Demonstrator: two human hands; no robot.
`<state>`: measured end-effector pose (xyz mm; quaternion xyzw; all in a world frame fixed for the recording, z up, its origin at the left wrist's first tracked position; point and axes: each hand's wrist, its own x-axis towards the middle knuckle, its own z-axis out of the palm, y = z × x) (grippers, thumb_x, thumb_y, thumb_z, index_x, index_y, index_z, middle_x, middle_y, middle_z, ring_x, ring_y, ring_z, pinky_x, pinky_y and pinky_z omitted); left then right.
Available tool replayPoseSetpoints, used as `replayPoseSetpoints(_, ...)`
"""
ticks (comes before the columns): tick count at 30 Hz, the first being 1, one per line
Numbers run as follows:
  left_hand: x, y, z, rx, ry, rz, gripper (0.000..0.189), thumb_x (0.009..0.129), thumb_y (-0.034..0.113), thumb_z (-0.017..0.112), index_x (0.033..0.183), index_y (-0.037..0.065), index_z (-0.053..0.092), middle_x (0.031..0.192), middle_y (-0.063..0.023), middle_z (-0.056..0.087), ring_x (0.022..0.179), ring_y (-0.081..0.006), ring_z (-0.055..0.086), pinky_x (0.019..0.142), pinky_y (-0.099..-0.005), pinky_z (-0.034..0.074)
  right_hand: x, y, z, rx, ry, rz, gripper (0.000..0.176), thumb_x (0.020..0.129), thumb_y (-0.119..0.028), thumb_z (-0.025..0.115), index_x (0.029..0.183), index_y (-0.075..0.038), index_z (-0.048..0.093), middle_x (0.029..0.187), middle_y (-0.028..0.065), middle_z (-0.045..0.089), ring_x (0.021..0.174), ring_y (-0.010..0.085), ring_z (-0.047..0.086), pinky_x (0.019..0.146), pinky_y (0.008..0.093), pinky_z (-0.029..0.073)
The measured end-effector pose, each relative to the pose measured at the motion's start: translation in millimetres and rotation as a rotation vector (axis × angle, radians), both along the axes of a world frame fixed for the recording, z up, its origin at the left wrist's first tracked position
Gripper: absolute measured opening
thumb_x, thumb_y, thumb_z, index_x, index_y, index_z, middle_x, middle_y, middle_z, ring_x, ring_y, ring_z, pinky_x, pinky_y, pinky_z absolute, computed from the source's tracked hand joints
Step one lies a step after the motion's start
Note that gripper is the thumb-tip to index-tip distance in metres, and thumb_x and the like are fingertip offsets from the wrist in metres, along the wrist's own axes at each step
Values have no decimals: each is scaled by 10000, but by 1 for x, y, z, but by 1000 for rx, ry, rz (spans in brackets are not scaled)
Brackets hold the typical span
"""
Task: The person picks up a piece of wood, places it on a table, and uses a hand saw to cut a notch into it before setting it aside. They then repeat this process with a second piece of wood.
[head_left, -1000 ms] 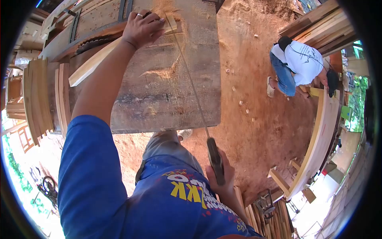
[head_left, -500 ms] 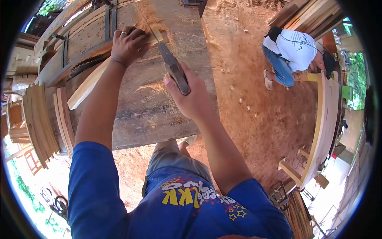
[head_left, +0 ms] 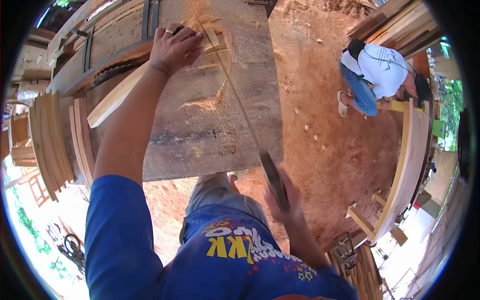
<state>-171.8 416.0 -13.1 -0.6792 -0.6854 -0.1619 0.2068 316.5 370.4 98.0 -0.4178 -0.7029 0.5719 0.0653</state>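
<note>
My right hand (head_left: 285,197) is closed around the handle of a handsaw (head_left: 239,104), low at the bench's right front corner. The thin blade slants up and away to the left, its far part beside the pale wooden board (head_left: 114,102). My left hand (head_left: 176,49), with a ring on one finger, presses on that board just left of the blade, its fingers bent over the wood. Part of the board is hidden by my left forearm. Sawdust (head_left: 200,20) lies around the blade's far end on the worn workbench (head_left: 175,130).
Stacked wooden strips (head_left: 50,135) stand on the left, near a toothed circular blade (head_left: 112,73) at the bench. To the right, a person in a white shirt (head_left: 382,67) bends beside a long plank (head_left: 407,165). Small offcuts (head_left: 306,127) dot the earth floor.
My right hand has drawn the saw back towards my body and to the right, so much more of the blade shows. My left hand stays on the board; the view has shifted slightly.
</note>
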Motion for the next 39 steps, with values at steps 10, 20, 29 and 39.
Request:
replayPoseSetpoints(10,-2,1,-8,-1,26,16,329,846,415,841,1149,299,784,1104,105,703,1142,-210,633,921,-464,435,-167,81,-17,158,152,10,521,1038,-323,726,1470,-75,570,854,147,731,756,281,757,721,405,569)
replayPoseSetpoints(20,-2,1,-6,-5,-2,3,314,848,359,858,1138,266,783,1112,126,705,1129,-195,624,910,-454,442,41,-23,34,-12,-116,-16,666,973,-207,766,1562,-32,510,1029,155,779,906,218,781,819,341,602)
replayPoseSetpoints(29,3,3,1,0,-13,27,271,823,354,875,1071,280,796,1075,123,725,1116,-195,647,915,-449,447,-175,85,-30,95,145,-7,511,1030,-287,713,1468,-59,580,932,197,732,836,366,754,772,456,571)
replayPoseSetpoints(39,8,0,3,-25,9,55,262,839,369,870,1076,283,798,1071,135,716,1142,-188,651,930,-449,448,-90,35,-26,161,134,-14,587,1006,-238,739,1519,-37,535,925,190,762,838,356,784,779,418,595)
